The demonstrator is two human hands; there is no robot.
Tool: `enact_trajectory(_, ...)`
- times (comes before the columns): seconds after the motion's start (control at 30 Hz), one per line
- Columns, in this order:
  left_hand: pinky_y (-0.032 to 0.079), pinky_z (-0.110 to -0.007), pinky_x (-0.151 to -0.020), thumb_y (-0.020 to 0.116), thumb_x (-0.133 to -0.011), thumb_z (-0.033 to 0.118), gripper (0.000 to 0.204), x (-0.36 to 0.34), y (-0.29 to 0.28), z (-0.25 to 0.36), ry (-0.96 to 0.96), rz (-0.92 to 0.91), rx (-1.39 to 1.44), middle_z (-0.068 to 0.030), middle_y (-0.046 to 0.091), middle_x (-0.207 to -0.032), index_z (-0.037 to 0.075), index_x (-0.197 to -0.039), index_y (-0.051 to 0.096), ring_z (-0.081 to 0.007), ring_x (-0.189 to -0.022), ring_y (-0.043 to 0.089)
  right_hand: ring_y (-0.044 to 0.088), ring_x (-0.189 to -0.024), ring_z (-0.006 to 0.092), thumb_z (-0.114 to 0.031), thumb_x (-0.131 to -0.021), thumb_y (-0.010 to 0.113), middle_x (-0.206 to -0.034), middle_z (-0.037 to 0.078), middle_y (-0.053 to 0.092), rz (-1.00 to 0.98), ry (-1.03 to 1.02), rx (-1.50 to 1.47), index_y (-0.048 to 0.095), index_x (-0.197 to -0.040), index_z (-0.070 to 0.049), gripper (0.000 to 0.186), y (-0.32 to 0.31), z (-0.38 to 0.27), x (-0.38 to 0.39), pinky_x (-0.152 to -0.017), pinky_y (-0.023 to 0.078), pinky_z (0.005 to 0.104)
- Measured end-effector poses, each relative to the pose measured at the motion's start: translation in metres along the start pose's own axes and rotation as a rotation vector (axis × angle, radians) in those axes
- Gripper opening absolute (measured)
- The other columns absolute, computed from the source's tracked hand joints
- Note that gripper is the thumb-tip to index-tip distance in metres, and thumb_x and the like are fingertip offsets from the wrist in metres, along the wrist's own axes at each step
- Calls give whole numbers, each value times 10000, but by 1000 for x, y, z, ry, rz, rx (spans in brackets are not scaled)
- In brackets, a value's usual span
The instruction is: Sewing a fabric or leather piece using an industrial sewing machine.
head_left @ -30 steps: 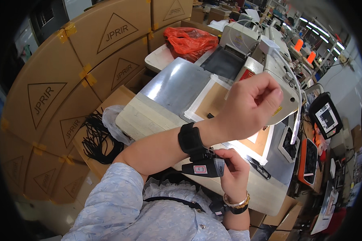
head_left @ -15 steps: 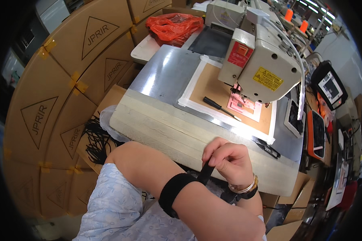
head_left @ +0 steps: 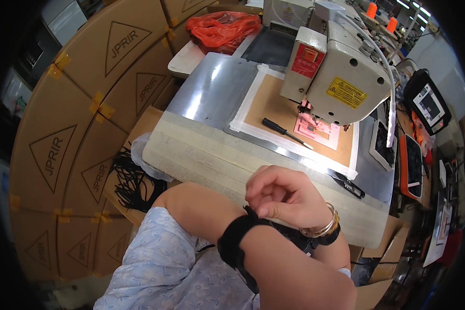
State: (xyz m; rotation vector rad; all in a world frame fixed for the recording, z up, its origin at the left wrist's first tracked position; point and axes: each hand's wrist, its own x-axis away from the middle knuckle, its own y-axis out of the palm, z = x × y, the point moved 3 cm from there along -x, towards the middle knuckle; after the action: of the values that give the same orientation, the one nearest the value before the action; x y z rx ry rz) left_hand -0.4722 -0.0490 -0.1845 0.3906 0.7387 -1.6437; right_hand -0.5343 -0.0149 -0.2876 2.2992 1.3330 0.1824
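My left forearm crosses the lower middle with a black strap round it; my left hand is at the lower right, its fingers out of sight. My right hand curls its fingers over the strap's free end; its exact grip is hidden. A gold bracelet is on that wrist. Beyond my hands is a metal-topped table with a pale front board. On it a beige sewing machine stands over a framed brown board with pink pieces and a black pen-like tool.
Stacked cartons line the left. A red plastic bag lies behind the table, black cords beside it at lower left. A black-handled tool, a pale tablet-like frame, an orange-edged device and a screen are rightward.
My left arm has dropped from over the table to the lower middle. My right hand has risen to the strap, then shifted slightly up and left, with less of the strap's end showing.
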Motion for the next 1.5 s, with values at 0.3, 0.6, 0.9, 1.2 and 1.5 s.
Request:
enact_trajectory(0.3,379,-285,-485,555,-937,129,142,52,-71,20,441,730,434,-43,500,-640,56,-819,522,-150,-523,467,598,-983,114,-259,-1025,504,-1035,77,674,379,-179,363,641,-1187,-9,329,-4,1,7,-868,486,286)
enact_trajectory(0.6,495,-247,-751,605,-915,71,177,79,-52,-56,-305,1049,-141,-39,614,-890,8,-1076,567,-111,-815,596,593,-875,174,-247,-1040,456,-964,87,630,652,-1004,-218,590,-1065,-24,261,-71,-116,78,-828,505,368)
enact_trajectory(0.9,497,-315,-894,746,-850,130,528,29,-18,-137,-466,986,-26,-104,575,-1189,-5,-1278,468,-144,-1085,564,615,-878,113,-89,-1004,508,-967,70,640,1169,-1326,929,559,-1096,12,146,-51,-134,102,-838,500,263)
enact_trajectory(1.2,518,-288,-666,749,-846,187,350,18,-20,-132,-663,899,-374,-89,669,-812,-9,-1059,552,-117,-745,639,634,-836,185,-32,-974,510,-969,98,599,804,-1197,-53,495,-1164,17,197,-75,-128,109,-880,576,395)
enact_trajectory(1.5,498,-261,-648,785,-802,205,386,19,-21,-140,-807,865,-457,-69,667,-819,-21,-1026,567,-92,-714,609,646,-752,169,42,-940,528,-930,97,635,1032,-1191,864,536,-1117,26,177,-71,-123,103,-792,586,342)
